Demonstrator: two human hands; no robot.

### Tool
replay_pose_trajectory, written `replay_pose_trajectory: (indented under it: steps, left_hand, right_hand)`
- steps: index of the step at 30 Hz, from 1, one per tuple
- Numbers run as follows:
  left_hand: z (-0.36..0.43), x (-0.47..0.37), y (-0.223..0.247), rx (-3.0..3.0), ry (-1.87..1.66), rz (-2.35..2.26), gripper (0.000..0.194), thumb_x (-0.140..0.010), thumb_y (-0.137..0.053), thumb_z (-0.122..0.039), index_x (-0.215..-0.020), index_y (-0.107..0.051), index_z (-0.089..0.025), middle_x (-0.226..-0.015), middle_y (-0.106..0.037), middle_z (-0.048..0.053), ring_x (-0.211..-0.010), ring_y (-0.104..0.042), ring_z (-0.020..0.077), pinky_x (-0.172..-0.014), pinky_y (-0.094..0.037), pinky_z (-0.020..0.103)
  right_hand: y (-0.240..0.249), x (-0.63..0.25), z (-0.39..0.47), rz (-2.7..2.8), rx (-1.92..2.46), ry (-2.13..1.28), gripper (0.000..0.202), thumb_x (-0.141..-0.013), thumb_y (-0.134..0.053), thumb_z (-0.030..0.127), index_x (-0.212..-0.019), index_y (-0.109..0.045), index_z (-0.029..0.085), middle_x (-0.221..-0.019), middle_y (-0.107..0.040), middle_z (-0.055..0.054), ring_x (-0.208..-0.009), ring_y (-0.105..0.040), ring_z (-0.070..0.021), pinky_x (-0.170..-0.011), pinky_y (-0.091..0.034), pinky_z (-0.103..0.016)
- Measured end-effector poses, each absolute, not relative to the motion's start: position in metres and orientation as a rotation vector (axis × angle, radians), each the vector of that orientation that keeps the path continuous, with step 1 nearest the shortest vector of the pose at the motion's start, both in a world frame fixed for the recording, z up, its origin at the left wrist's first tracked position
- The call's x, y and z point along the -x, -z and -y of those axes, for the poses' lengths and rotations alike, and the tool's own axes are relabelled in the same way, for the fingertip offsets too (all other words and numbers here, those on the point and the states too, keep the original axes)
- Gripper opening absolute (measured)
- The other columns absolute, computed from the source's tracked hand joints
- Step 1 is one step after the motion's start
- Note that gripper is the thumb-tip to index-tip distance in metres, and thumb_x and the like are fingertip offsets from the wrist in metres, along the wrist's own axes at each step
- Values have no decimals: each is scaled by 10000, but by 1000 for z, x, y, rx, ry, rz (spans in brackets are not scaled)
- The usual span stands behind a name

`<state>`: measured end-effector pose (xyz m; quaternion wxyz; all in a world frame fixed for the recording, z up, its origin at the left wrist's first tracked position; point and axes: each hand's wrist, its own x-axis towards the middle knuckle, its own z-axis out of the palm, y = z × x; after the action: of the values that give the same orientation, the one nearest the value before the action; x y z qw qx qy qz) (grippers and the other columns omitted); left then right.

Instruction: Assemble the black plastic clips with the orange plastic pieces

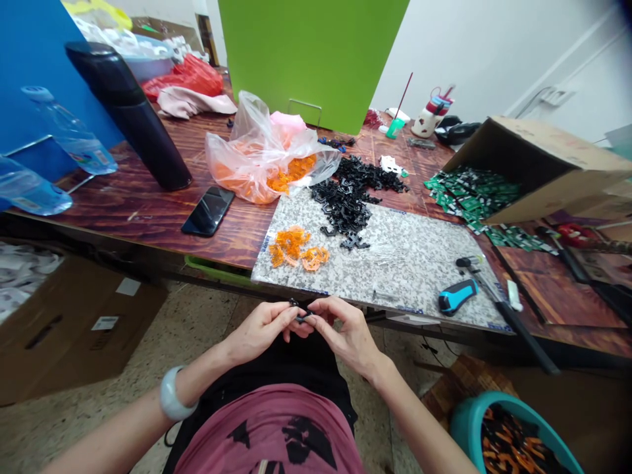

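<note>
My left hand (269, 329) and my right hand (340, 327) meet in front of the table edge, above my lap. Between their fingertips is a small black plastic part (302, 316), pinched from both sides; its exact shape is mostly covered by the fingers. Just beyond, on a speckled grey board (336, 280), lie orange translucent plastic parts (290, 245) and a heap of black plastic parts (348, 197). Thin pale pins or wires (388, 253) are scattered to the right of the heap.
A blue-and-black tool handle (458, 297) and a long black-handled tool (518, 329) lie at the right. A tipped cardboard box (543, 158) spills green circuit boards (474, 194). Left are a phone (208, 210), black flask (133, 118) and plastic bag (247, 155). A teal tub (467, 421) stands below.
</note>
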<state>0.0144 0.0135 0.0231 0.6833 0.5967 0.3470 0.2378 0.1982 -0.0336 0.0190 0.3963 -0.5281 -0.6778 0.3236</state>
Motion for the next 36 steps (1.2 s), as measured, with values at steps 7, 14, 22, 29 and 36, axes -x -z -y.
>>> replay_pose_trajectory:
  steps: [7,14,22,29,36]
  left_hand:
    - [-8,-20,-17,-1130,-625,-875,381,-823,-579,-445,-917,-706,-98,-785,-762,100,-731,-693,211,-668,-542,296]
    - [-3,-30,-13,-975,-785,-877,348,-808,-625,-421,-981,-723,-134,-913,-764,58,-803,-700,193,-784,-566,307]
    - [2,-36,-15,-924,-883,-912,397,-798,-630,-451,-1007,-717,-125,-872,-769,68,-789,-714,218,-795,-576,353]
    - [-2,-37,-21,-946,-936,-919,372,-801,-634,-434,-975,-726,-119,-883,-769,67,-781,-715,213,-825,-563,351]
    - [1,-37,-19,-1045,-942,-943,336,-853,-582,-394,-1003,-715,-124,-942,-762,81,-816,-712,203,-849,-535,313]
  right_hand:
    - [-14,-197,33,1806,1307,-473,189,-853,-607,219,-1039,-609,191,-963,-619,-73,-893,-601,-175,-769,-516,-282]
    - [-12,-189,31,1787,1348,-221,220,-861,-605,264,-1076,-615,219,-970,-623,-73,-902,-606,-188,-814,-517,-303]
    - [-14,-185,29,1771,1340,-92,151,-871,-587,186,-1017,-623,183,-902,-639,-77,-830,-593,-179,-763,-507,-310]
    - [-17,-178,35,1711,1349,-370,47,-887,-544,171,-905,-585,185,-818,-627,-39,-733,-596,-137,-649,-503,-237]
    - [-21,-170,40,1764,1355,-355,110,-905,-496,146,-872,-598,169,-761,-609,-47,-718,-590,-148,-674,-489,-256]
